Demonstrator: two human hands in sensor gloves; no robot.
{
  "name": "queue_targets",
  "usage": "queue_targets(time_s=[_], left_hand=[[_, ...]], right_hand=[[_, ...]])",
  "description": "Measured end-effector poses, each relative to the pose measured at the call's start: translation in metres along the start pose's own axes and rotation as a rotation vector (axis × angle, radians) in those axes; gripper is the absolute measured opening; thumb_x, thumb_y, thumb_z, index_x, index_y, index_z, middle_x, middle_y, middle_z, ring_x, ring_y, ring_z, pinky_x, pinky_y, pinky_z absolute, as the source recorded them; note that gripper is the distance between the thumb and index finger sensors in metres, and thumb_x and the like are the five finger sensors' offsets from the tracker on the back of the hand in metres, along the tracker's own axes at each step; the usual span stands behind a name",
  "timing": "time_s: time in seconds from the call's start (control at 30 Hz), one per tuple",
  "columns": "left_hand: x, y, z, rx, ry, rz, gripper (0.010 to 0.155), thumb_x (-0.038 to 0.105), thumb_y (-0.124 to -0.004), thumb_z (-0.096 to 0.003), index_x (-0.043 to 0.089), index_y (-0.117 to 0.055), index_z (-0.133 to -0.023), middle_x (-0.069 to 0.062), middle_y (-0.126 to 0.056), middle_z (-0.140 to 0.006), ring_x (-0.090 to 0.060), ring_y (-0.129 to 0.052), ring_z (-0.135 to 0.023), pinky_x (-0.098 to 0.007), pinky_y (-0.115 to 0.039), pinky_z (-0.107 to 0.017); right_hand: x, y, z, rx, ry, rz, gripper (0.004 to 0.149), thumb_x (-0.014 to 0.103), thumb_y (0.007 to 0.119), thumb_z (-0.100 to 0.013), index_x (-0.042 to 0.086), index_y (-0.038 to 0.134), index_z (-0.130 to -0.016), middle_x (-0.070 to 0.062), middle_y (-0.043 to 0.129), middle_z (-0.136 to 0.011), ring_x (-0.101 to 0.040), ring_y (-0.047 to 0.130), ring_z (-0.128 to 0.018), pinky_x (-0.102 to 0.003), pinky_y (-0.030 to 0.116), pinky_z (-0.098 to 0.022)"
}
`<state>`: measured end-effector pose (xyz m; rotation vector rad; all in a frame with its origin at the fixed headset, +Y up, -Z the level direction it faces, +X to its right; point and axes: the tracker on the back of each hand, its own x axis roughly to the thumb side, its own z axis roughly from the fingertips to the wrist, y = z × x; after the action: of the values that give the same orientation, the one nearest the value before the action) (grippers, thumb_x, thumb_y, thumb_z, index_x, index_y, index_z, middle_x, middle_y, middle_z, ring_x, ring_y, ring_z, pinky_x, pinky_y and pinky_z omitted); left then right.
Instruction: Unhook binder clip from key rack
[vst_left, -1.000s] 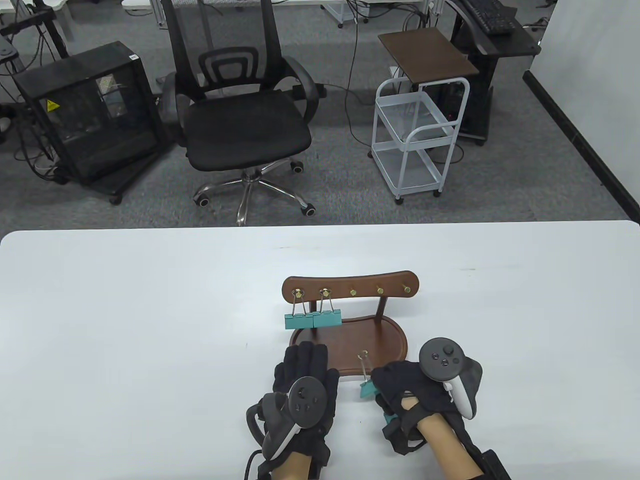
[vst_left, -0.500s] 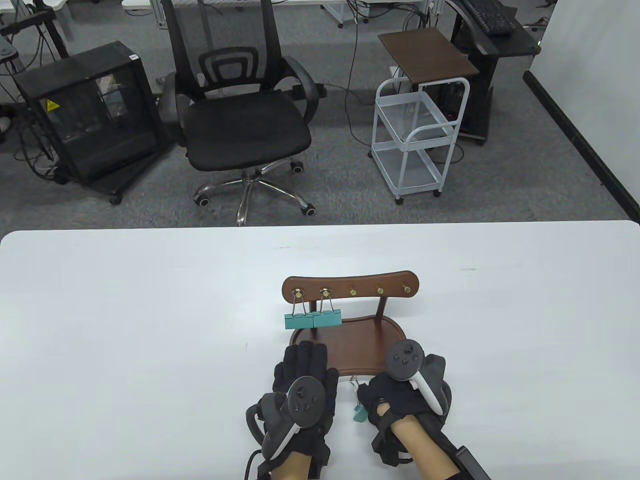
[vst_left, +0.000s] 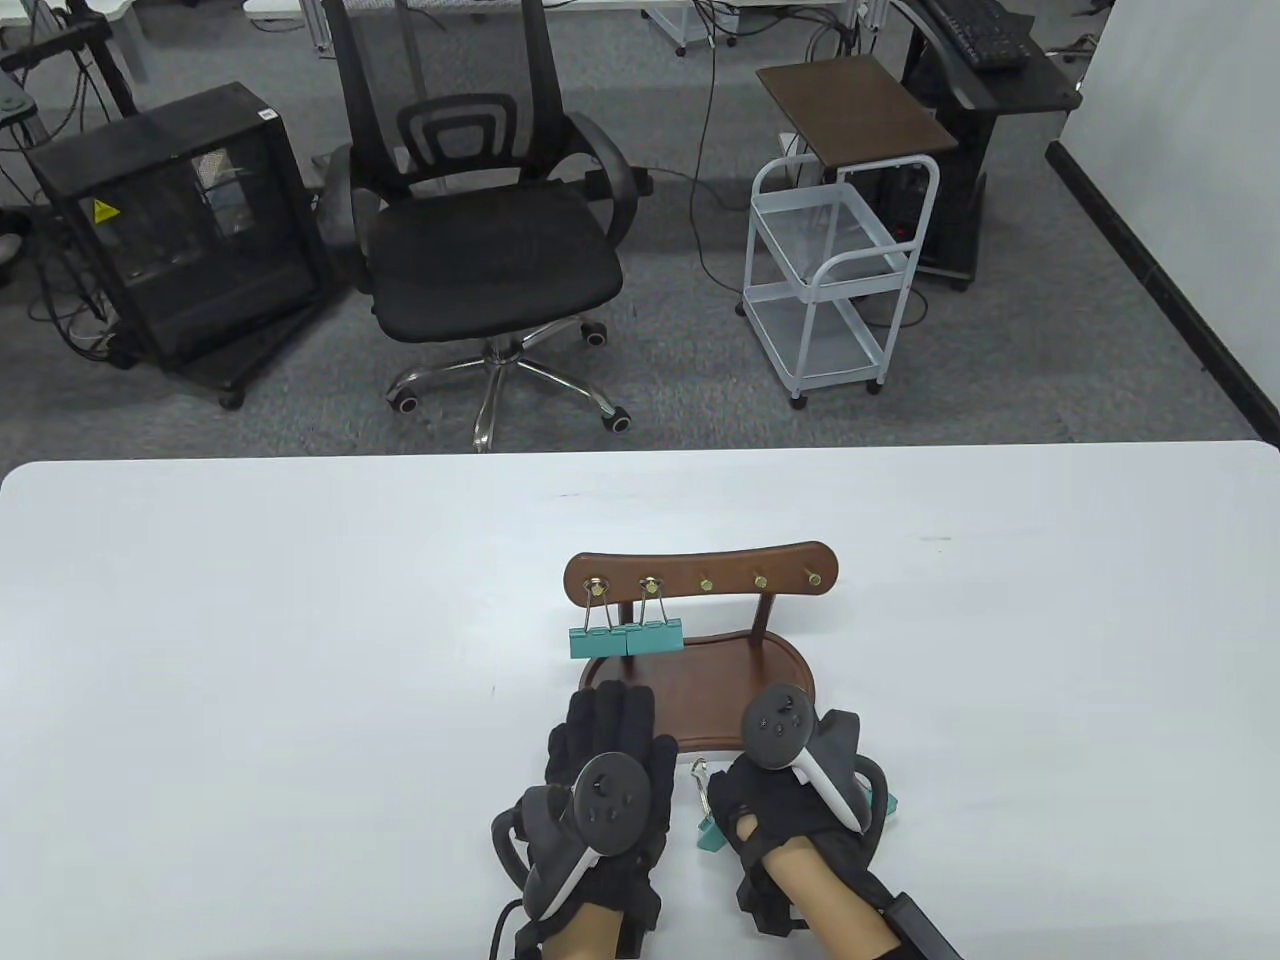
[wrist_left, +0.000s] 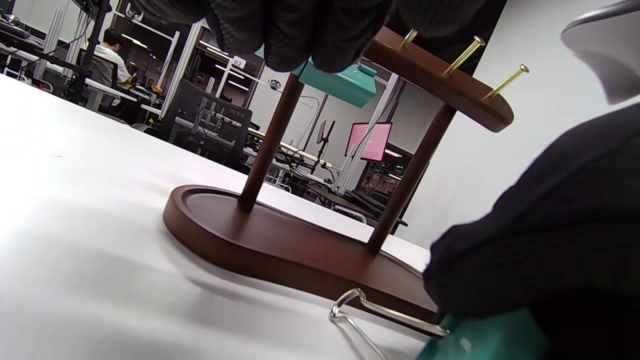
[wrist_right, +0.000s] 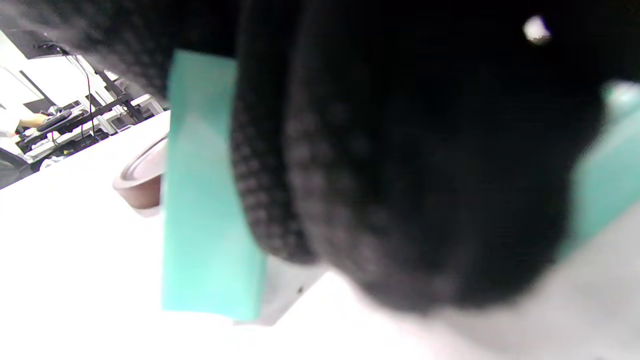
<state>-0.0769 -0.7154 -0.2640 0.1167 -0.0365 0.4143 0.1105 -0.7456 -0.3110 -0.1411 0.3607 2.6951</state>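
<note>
Table view: dark brown wooden key rack with an oval base and a crossbar of five brass pegs stands upright on the white bench. Two teal binder clips hang side by side by their wire handles from the two leftmost pegs; the other three pegs carry nothing. Left hand in a black glove lies palm down, fingers extended and together, its tips on the near left edge of the rack base; this grip holds nothing. Right hand, also gloved, lies just right of it at the near edge of the base, fingers curled over a third teal binder clip that is off the rack and down at the bench; its silver wire handle sticks out toward the base between the two hands. Another bit of teal shows at the right side of this hand.

Left wrist view: gloved fingers hang across the top edge. The rack appears from low on the bench, two posts rising to the crossbar with three bare brass pegs. The wire handle lies beside the base, and the clip's teal body is tucked beneath the right hand.

Right wrist view: blurred black fingers press on a teal clip, pinching it against the white bench.
</note>
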Motion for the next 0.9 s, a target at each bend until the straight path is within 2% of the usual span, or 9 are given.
queue_targets(time_s=[0.27,0.4,0.9], left_hand=[[0.0,0.0,0.0,0.002,0.001,-0.001,0.061,0.056,-0.056,-0.054,0.032,-0.059,-0.11,0.0,-0.056,-0.119,-0.028,-0.049,-0.112,-0.051,-0.049,-0.077],[0.0,0.0,0.0,0.002,0.0,0.001,0.062,0.056,-0.056,-0.054,0.032,-0.059,-0.111,0.0,-0.056,-0.119,-0.028,-0.049,-0.112,-0.051,-0.048,-0.077],[0.0,0.001,0.0,-0.003,0.002,-0.012,0.061,0.056,-0.056,-0.054,0.032,-0.06,-0.11,0.0,-0.057,-0.119,-0.028,-0.05,-0.112,-0.051,-0.049,-0.077]], right_hand=[[0.01,-0.001,0.005,-0.089,-0.05,0.151,0.047,0.047,0.085,-0.036,0.005,0.095,-0.055,-0.01,0.11,-0.015,-0.02,0.106,0.006,-0.032,0.091,0.008],[0.011,0.0,0.005,-0.108,-0.072,0.226,0.046,0.049,0.084,-0.036,0.009,0.095,-0.056,-0.01,0.109,-0.019,-0.022,0.106,0.002,-0.034,0.09,0.003],[0.004,-0.004,0.006,-0.079,-0.04,0.234,0.044,0.051,0.082,-0.036,0.012,0.096,-0.052,-0.009,0.109,-0.023,-0.026,0.106,-0.003,-0.035,0.09,0.001]])
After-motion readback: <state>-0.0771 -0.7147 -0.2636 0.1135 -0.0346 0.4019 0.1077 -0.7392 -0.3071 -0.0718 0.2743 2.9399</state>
